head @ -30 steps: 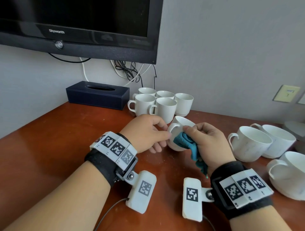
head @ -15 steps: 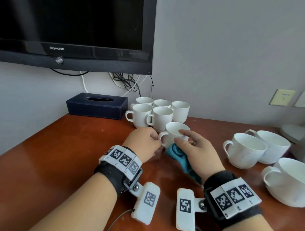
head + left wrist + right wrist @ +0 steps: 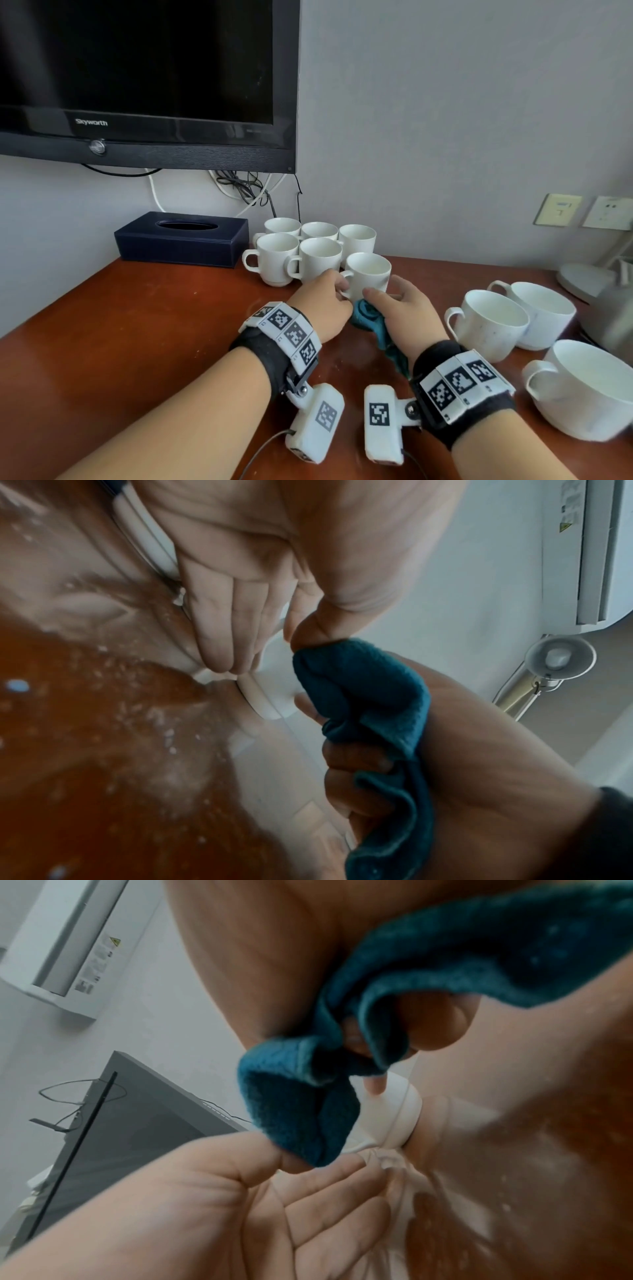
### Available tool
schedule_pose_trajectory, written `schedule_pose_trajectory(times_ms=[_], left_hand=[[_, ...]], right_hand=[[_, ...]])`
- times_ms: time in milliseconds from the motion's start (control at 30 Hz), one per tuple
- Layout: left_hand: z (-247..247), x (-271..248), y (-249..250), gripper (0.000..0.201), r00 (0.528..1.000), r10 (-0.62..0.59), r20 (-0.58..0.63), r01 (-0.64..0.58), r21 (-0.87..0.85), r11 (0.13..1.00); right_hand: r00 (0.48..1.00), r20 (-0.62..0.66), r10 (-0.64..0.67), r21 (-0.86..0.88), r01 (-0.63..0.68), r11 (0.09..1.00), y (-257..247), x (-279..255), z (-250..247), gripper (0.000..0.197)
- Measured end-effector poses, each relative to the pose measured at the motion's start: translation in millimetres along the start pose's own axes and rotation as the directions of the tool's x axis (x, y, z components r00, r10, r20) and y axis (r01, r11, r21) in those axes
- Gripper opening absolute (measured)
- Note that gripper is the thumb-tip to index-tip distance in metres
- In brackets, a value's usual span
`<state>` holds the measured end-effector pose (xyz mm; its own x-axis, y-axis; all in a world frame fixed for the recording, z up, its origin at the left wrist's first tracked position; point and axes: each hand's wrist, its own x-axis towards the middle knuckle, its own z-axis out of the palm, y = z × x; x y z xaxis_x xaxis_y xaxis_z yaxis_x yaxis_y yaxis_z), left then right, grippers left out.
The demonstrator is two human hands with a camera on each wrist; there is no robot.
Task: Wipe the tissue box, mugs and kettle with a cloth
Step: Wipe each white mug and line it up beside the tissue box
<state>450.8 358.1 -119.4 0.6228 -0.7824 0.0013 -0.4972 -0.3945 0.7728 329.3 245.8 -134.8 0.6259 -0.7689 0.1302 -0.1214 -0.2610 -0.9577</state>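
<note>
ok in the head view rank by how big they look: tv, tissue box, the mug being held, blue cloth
1. tv
2. tissue box
3. mug in the left hand
4. cloth, partly hidden in the right hand, so its rank below the mug is unsure.

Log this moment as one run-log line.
left hand: holds mug on table | right hand: grips cloth, steadies mug

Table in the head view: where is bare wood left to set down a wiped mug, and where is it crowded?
Bare wood runs along the table's left side, in front of the tissue box and left of the left hand. It is crowded at the back, where five small mugs cluster, and on the right, where three large mugs sit close together beside the right hand.
</note>
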Motion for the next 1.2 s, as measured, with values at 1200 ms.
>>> schedule_pose_trajectory(times_ms=[1200], left_hand=[[-17.9,23.2,-6.6,0.05,0.994,-0.074,0.08,0.069,0.062,0.996]], right_hand=[[0.994,-0.017,0.109,-0.179,-0.11,0.978,-20.4,9.6,-13.2,0.019]])
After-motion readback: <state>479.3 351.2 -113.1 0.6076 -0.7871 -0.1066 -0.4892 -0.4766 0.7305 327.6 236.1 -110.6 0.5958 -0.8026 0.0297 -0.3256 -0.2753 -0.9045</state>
